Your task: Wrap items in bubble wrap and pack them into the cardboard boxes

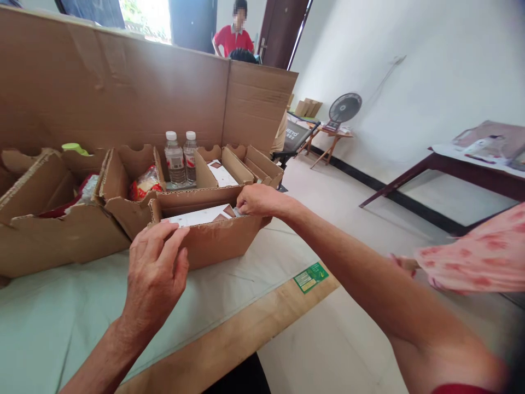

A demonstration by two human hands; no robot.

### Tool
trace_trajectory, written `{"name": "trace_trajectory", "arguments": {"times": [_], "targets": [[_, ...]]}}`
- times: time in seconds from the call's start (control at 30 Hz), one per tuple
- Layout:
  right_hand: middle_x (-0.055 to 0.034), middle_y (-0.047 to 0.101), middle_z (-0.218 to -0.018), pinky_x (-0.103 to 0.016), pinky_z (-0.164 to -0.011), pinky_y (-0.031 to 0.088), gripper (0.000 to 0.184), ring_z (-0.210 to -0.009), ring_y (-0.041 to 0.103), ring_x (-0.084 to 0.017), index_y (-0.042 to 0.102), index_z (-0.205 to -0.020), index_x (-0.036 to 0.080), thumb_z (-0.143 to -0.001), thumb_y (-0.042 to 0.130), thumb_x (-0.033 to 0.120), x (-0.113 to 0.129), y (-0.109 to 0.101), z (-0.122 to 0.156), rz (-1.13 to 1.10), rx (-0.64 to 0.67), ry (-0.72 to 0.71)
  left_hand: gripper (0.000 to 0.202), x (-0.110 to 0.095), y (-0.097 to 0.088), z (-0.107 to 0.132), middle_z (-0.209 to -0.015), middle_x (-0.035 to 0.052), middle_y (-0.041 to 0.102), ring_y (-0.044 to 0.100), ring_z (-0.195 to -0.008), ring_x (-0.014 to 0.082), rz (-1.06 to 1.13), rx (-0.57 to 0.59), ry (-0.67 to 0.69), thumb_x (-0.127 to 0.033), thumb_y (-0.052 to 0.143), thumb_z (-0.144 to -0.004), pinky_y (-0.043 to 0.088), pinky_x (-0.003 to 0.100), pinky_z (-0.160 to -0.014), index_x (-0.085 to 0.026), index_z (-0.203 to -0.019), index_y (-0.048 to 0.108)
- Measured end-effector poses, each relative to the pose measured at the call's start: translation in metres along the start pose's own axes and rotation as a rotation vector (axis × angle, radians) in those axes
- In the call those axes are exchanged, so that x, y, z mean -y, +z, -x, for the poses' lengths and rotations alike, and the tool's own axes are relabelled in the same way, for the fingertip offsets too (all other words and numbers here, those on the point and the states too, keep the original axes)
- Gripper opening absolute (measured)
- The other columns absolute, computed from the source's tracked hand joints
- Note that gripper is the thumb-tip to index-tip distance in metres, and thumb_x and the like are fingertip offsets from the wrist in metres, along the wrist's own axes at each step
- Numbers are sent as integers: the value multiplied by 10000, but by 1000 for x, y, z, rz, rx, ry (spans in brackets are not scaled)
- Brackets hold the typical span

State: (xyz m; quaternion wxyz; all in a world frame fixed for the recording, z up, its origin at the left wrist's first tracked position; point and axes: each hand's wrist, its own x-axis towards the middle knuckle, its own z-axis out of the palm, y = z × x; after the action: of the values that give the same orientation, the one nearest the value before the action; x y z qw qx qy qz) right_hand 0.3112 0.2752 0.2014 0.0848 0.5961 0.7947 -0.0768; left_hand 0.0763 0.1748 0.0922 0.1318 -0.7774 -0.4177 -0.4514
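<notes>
An open-topped cardboard box [213,238] stands at the front of the table, with a white carton [200,216] with brown corner marks lying inside. My left hand [158,265] is at the box's left front corner, fingers loosely stretched and their tips on or just over the rim by the carton. Over the right end of the box, my right hand [258,200] has its fingers curled together. A small greyish bit shows beside them, but what they hold is hidden. Behind this box, another cardboard box [246,174] holds a similar white carton [222,173].
Two capped bottles [175,164] stand behind the box. To the left, cardboard bins [77,235] hold bagged goods. A tall cardboard panel [143,93] rises behind. A green card [310,277] lies at the table edge. A person in red [233,39] stands beyond; pink patterned cloth [471,251] is at right.
</notes>
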Motion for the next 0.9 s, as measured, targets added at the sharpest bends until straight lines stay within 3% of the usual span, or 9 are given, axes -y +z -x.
{"name": "trace_trajectory", "arguments": {"times": [0.07,0.17,0.23,0.3,0.43,0.5,0.63,0.73,0.9], "targets": [[-54,790,-953,-276,-652,427,185,-891,701,-228,823,-900,225,-818,670,159,-4,1,7,6,-60,-4,528,-1,-2,3,-1362,170,616,529,-1372,364,16,-12,-9,-72,655,-868,411,568,-1158,-201,-1373,574],[-66,779,-1034,-306,-750,476,196,-944,693,-233,807,-968,221,-895,629,258,-18,10,36,-104,-418,25,721,1,-9,18,-1581,167,440,371,-1507,374,57,-66,-85,-102,687,-855,330,585,-1226,-249,-1523,458],[-63,777,-987,-315,-752,498,218,-844,684,-200,789,-970,201,-913,603,298,-31,26,60,-307,-706,72,777,5,-15,33,-1624,152,395,366,-1511,371,107,-73,-227,-184,699,-870,316,598,-1232,-273,-1575,385],[-74,773,-1000,-314,-701,514,274,-778,672,-186,762,-1042,182,-886,632,367,-42,50,76,-538,-809,100,769,11,-17,47,-1603,145,437,425,-1472,377,189,-4,-464,-310,698,-890,341,621,-1210,-283,-1584,370],[-129,721,-1254,-337,-708,559,600,-1006,695,-262,627,-1321,178,-815,699,491,-41,100,70,-852,-570,2,811,18,-3,54,-1596,134,455,518,-1395,363,506,144,-848,-491,693,-874,417,601,-1158,-290,-1584,356],[-125,721,-1258,-368,-763,570,590,-1054,685,-281,595,-1345,179,-857,643,509,-29,116,60,-913,-498,-47,800,17,9,47,-1541,144,507,548,-1361,338,670,154,-867,-519,688,-861,452,558,-1136,-254,-1557,393],[-98,762,-1097,-396,-773,563,517,-905,695,-270,607,-1316,173,-909,601,493,-4,125,69,-863,-542,26,713,8,14,44,-1449,137,572,608,-1275,284,748,127,-866,-515,677,-867,503,482,-1094,-222,-1481,464],[-105,749,-1175,-412,-844,576,490,-981,705,-282,604,-1341,191,-932,619,461,13,128,105,-846,-584,2,627,-7,-10,73,-1380,105,625,622,-1265,274,699,114,-920,-499,695,-869,510,461,-1097,-248,-1416,520],[-122,580,-1501,-458,-1067,528,626,-1345,580,-305,446,-1525,237,-955,648,397,60,135,143,-871,-566,-175,615,-17,-79,141,-1329,84,669,616,-1296,327,601,39,-1141,-500,777,-805,445,533,-1171,-281,-1347,588]]}}
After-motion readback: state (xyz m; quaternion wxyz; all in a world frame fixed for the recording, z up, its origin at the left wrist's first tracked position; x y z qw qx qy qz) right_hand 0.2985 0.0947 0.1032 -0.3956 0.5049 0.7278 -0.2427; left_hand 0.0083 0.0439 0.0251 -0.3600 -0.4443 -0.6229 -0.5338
